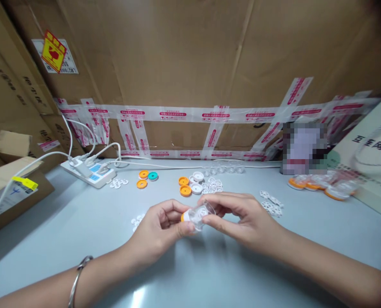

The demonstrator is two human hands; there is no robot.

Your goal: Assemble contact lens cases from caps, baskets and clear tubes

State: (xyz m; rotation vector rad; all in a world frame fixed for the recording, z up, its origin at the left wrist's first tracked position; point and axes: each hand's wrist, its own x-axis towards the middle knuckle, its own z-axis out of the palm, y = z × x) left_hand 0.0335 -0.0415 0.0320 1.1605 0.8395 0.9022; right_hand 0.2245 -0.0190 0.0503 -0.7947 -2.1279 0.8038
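Note:
Both hands meet over the middle of the grey table (209, 273). My left hand (160, 231) pinches a small round part with an orange base and a clear plastic cap (198, 214). My right hand (241, 220) grips the same part from the right, fingers curled round the clear cap. Just beyond the hands lie loose orange and white discs (190, 185) and a heap of small white cross-shaped pieces (212, 185). More white pieces (272, 204) lie to the right of my right hand, and a few (137, 220) to the left of my left hand.
A white power strip (90, 171) with plugs and cables sits at the back left. Two orange discs and a teal disc (147, 177) lie near it. Finished orange-and-clear parts (321, 185) pile up at the right beside a printed box (370, 158). Cardboard boxes (10, 188) stand left; taped cardboard walls the back.

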